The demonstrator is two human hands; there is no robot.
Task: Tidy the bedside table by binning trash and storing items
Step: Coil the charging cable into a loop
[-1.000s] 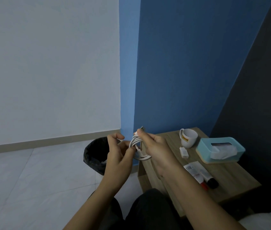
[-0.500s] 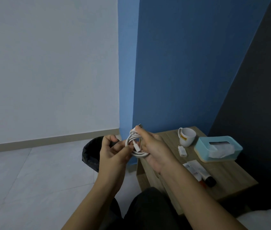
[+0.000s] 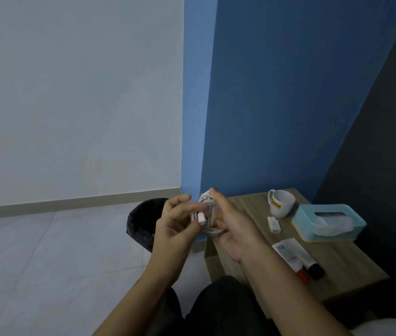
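Left hand (image 3: 175, 229) has moved since the earlier frame: the plug end that sat tight against the loops is now drawn out to the left, clear of them. Bench (image 3: 337, 267) is to your right, and the black bin (image 3: 141, 221) is on the floor behind your left hand. The bin is likely wrong for this item, which is for storing, not trash. On the bench are a teal tissue box (image 3: 306, 214) and a white mug (image 3: 282, 203), well apart from your hands. Right hand (image 3: 235, 229) has its fingers curled round the white cable coil (image 3: 212, 232), held in the air between bin and bench corner. Keep that grip firm so the loops don't spring open. Two tubes (image 3: 296, 257) lie at the near bench edge and a small white adapter (image 3: 274, 224) lies just beside the mug, probably the cable's mate, so store them together. Left fingers are narrow, pinching the cable just behind the plug (image 3: 201, 218). Wind that tail round the waist of the coil and tuck the plug through a loop, without bending it sharply at the plug neck. No drawer or storage spot shows, so find one before you let go.
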